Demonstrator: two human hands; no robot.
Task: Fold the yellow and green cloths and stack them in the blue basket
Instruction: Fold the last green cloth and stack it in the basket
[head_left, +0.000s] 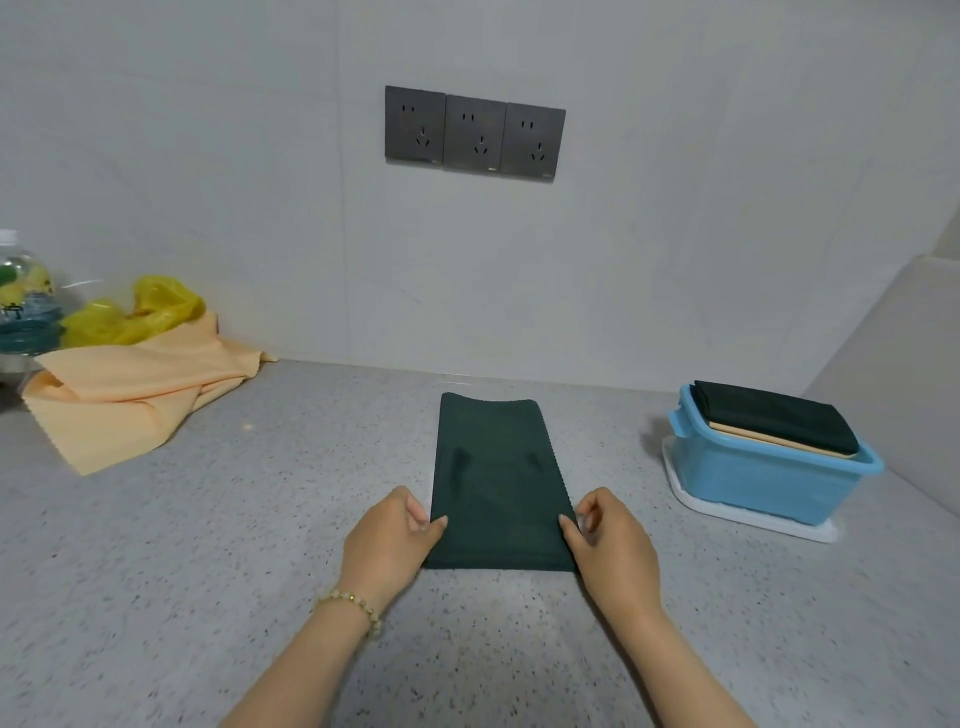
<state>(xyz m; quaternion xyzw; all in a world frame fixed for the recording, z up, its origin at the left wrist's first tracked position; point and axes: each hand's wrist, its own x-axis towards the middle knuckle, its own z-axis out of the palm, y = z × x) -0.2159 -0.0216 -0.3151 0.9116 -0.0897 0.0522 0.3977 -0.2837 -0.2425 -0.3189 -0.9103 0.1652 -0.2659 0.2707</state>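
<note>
Mid-fold on green cloth (496, 483): left hand (387, 545) & right hand (615, 545) each pinching a near corner. Next, prob: lift near edge to far edge, then blue basket (769, 483) at right.

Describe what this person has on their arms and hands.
The left hand and right hand are bare: no gloves, no rings that show. No sleeves reach into view on either forearm. The left wrist wears a bracelet of pale round beads with small gold-coloured ones between. The right wrist wears nothing.
</note>
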